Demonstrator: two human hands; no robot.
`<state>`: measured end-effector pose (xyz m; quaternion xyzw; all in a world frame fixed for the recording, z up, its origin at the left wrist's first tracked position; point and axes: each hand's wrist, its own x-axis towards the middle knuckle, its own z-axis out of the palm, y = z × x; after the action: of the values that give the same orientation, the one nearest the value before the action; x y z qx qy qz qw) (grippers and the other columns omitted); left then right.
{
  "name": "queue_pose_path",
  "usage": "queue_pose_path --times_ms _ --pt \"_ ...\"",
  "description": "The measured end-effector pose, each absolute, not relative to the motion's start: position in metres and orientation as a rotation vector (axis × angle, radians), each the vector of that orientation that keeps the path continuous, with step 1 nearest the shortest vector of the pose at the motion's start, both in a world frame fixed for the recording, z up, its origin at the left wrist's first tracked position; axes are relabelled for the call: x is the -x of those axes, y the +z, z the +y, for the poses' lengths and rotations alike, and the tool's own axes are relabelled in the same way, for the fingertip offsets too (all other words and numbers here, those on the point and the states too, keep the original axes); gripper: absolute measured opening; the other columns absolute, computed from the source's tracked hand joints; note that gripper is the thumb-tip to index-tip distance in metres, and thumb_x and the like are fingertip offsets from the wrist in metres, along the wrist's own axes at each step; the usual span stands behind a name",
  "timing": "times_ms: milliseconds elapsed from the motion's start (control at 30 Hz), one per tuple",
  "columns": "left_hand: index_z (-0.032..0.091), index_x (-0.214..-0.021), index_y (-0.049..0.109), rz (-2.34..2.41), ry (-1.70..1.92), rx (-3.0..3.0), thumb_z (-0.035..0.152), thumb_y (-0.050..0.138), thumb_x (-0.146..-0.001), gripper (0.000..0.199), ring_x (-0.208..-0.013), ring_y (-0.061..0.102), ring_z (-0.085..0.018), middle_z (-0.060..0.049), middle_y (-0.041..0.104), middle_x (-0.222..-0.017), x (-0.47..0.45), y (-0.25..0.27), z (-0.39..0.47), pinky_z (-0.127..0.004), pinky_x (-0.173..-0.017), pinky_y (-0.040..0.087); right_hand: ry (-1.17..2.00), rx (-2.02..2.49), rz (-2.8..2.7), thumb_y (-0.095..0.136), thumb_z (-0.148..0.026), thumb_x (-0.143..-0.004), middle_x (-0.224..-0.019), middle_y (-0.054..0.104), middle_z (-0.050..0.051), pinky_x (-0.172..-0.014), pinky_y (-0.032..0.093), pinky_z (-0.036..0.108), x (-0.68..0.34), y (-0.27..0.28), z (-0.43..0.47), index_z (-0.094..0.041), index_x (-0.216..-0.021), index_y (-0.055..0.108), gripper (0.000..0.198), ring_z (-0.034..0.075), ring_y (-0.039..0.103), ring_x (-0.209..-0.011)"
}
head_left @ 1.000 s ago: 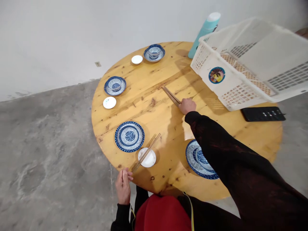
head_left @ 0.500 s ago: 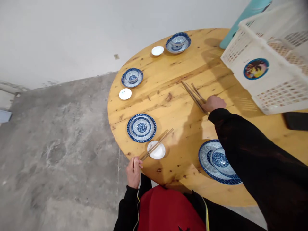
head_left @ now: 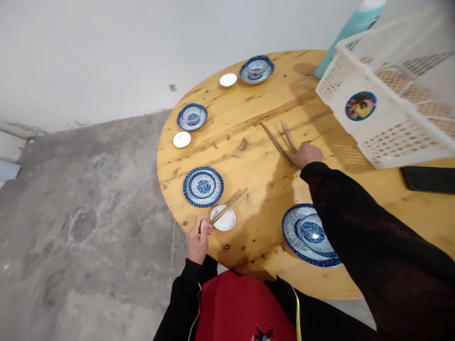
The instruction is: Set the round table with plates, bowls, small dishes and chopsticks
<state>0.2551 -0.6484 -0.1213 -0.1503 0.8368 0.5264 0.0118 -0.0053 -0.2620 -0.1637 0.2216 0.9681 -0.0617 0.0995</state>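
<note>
My left hand [head_left: 198, 239], at the table's near left edge, is closed on the ends of a pair of chopsticks [head_left: 231, 204]. Their length reaches over a small white dish [head_left: 223, 219]. Just beyond that dish is a blue-and-white plate with a bowl [head_left: 204, 186] on it. Out over the middle of the table, my right hand [head_left: 308, 155] is closed round one end of several chopsticks [head_left: 276, 143], which fan apart at the far end and lie on or close to the wood. Under my right forearm, another blue-patterned plate [head_left: 290, 237] carrying a bowl [head_left: 313, 233] is partly covered.
A white plastic basket [head_left: 394, 118] stands at the right, beside a turquoise bottle [head_left: 337, 45] and a black phone-like object [head_left: 432, 179]. Two more plates with bowls [head_left: 192, 116] and small white dishes [head_left: 228, 80] sit along the far rim of the round wooden table [head_left: 227, 109].
The view has shifted a little, so the table's things appear further left. My left hand has lowered the chopsticks slightly over the dish. My right hand still grips its bunch.
</note>
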Motion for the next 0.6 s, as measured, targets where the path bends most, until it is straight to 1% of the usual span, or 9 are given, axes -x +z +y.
queue_pose_path --times_ms 67,167,233,300,367,400,467,533,600 --pt "0.022 -0.091 0.069 2.624 1.633 0.426 0.046 0.048 -0.100 0.033 -0.063 0.068 -0.016 -0.004 0.075 -0.078 -0.254 -0.120 -0.648 -0.030 -0.071 0.053 -0.185 -0.715 2.807 0.071 -0.022 -0.091 -0.109 0.068 0.036 -0.075 0.039 0.038 0.004 -0.161 -0.263 0.008 -0.130 0.065 0.050 0.033 0.066 -0.099" --pt "0.022 -0.089 0.068 2.606 1.648 0.373 0.044 0.047 -0.101 0.033 -0.063 0.067 -0.016 -0.003 0.075 -0.077 -0.250 -0.120 -0.651 -0.029 -0.070 0.051 -0.179 -0.737 2.774 0.067 -0.020 -0.091 -0.111 0.069 0.034 -0.074 0.036 0.038 0.002 -0.155 -0.267 0.005 -0.129 0.068 0.045 0.031 0.065 -0.101" --pt "0.021 -0.088 0.067 2.588 1.657 0.349 0.043 0.047 -0.101 0.032 -0.063 0.067 -0.016 -0.003 0.074 -0.077 -0.245 -0.120 -0.655 -0.028 -0.070 0.050 -0.152 -0.748 2.765 0.063 -0.018 -0.092 -0.113 0.069 0.033 -0.076 0.038 0.037 0.001 -0.149 -0.269 0.002 -0.126 0.072 0.041 0.031 0.065 -0.103" --pt "0.021 -0.089 0.067 2.572 1.664 0.341 0.043 0.047 -0.101 0.032 -0.063 0.067 -0.015 -0.003 0.074 -0.078 -0.240 -0.121 -0.663 -0.027 -0.069 0.050 -0.133 -0.738 2.781 0.061 -0.019 -0.093 -0.113 0.070 0.032 -0.079 0.041 0.037 0.000 -0.141 -0.272 0.001 -0.122 0.075 0.038 0.032 0.065 -0.107" --pt "0.021 -0.091 0.067 2.547 1.682 0.344 0.044 0.048 -0.101 0.031 -0.063 0.066 -0.015 -0.003 0.074 -0.079 -0.233 -0.123 -0.674 -0.027 -0.068 0.050 -0.147 -0.709 2.833 0.061 -0.021 -0.093 -0.109 0.072 0.030 -0.081 0.043 0.038 -0.001 -0.131 -0.278 -0.001 -0.113 0.078 0.033 0.033 0.065 -0.107" --pt "0.021 -0.092 0.067 2.532 1.696 0.348 0.045 0.049 -0.100 0.031 -0.063 0.066 -0.015 -0.003 0.074 -0.079 -0.228 -0.125 -0.681 -0.027 -0.068 0.050 -0.187 -0.701 2.862 0.062 -0.021 -0.092 -0.104 0.072 0.028 -0.081 0.044 0.038 -0.002 -0.125 -0.284 -0.003 -0.107 0.078 0.029 0.033 0.066 -0.104" --pt "0.021 -0.094 0.068 2.503 1.725 0.346 0.045 0.049 -0.100 0.031 -0.062 0.066 -0.014 -0.002 0.074 -0.079 -0.217 -0.129 -0.697 -0.027 -0.069 0.051 -0.438 -0.740 2.881 0.066 -0.020 -0.090 -0.087 0.072 0.021 -0.077 0.048 0.037 -0.007 -0.111 -0.305 -0.007 -0.094 0.077 0.017 0.029 0.067 -0.090" --pt "0.021 -0.094 0.068 2.481 1.745 0.303 0.045 0.049 -0.099 0.031 -0.062 0.066 -0.014 -0.002 0.073 -0.079 -0.203 -0.132 -0.715 -0.026 -0.069 0.050 -0.913 -0.816 2.811 0.067 -0.015 -0.088 -0.071 0.066 0.012 -0.068 0.049 0.033 -0.016 -0.095 -0.339 -0.011 -0.081 0.070 0.009 0.021 0.063 -0.070" --pt "0.021 -0.092 0.068 2.457 1.769 0.219 0.046 0.050 -0.099 0.032 -0.063 0.066 -0.014 -0.002 0.073 -0.079 -0.185 -0.131 -0.734 -0.026 -0.068 0.050 -1.440 -0.816 2.633 0.066 -0.008 -0.086 -0.061 0.060 0.006 -0.059 0.049 0.028 -0.029 -0.083 -0.387 -0.014 -0.072 0.062 0.016 0.014 0.056 -0.056"
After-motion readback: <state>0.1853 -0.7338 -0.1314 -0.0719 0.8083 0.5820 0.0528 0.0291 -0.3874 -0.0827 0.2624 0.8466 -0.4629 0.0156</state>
